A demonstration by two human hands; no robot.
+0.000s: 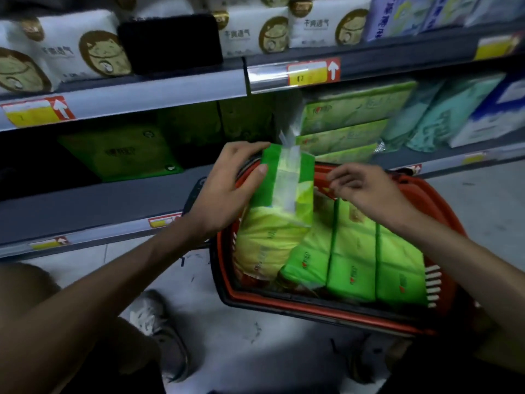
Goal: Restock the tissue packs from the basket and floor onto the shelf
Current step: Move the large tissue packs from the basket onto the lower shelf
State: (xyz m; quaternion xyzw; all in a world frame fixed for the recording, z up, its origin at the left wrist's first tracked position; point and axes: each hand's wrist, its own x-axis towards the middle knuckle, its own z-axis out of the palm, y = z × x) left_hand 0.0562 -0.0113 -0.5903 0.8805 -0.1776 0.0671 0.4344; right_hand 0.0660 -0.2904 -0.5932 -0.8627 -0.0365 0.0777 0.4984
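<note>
1 green tissue pack (pixel 287 189) stood tilted over the far-left corner of the red basket (pixel 321 309), its long axis pointing up and away toward the lower shelf (pixel 85 206) just beyond. Wrapped round its upper end were the fingers and thumb of the left hand (pixel 224 191). Just beside it the right hand (pixel 366 189) hovered, fingers loosely curled on nothing, so the left looked best placed to carry it.

The left hand (pixel 224 191) and right hand (pixel 366 189) are bare, and both forearms are uncovered up to the frame edge. One foot wears a grey sneaker (pixel 159 334) with pale laces. The other shoe (pixel 359 362) looks dark and blurred.
</note>
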